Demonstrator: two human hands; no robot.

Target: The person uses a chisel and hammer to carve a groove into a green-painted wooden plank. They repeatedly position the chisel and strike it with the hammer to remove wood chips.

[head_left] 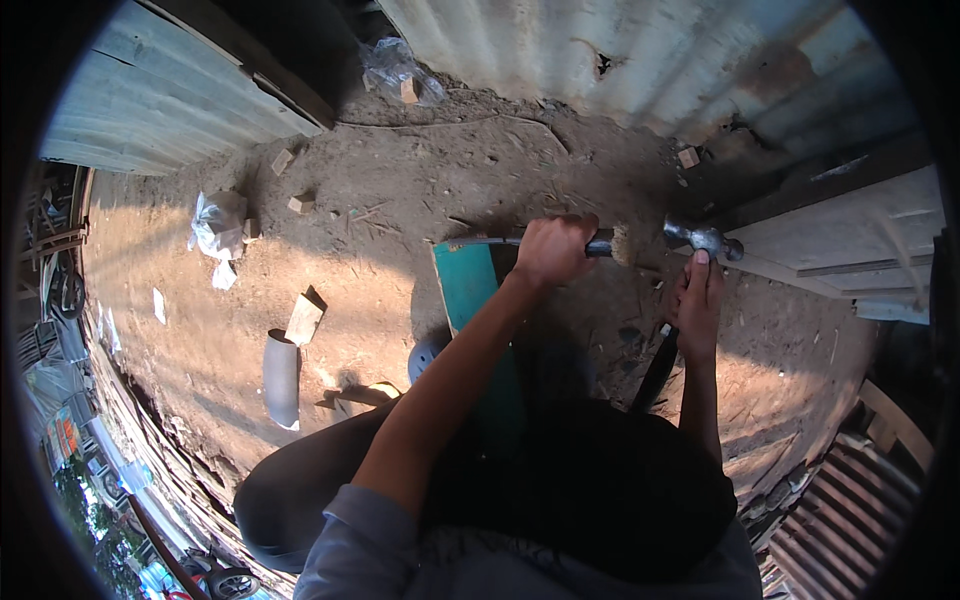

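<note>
My left hand is closed around a chisel, held sideways. Its thin metal blade points left over the far end of a green board, and its frayed, light-coloured butt faces right. My right hand grips a hammer just below its steel head, the thumb up against the metal. The hammer's black handle runs down toward my lap. A small gap separates the hammer head from the chisel's butt. My left forearm hides part of the board, which runs back toward my legs.
Wood blocks, a clear plastic bag and a curved grey piece lie on the dirt ground at left. Corrugated metal sheets stand along the far side. A pale panel leans at right, ridged sheets below it.
</note>
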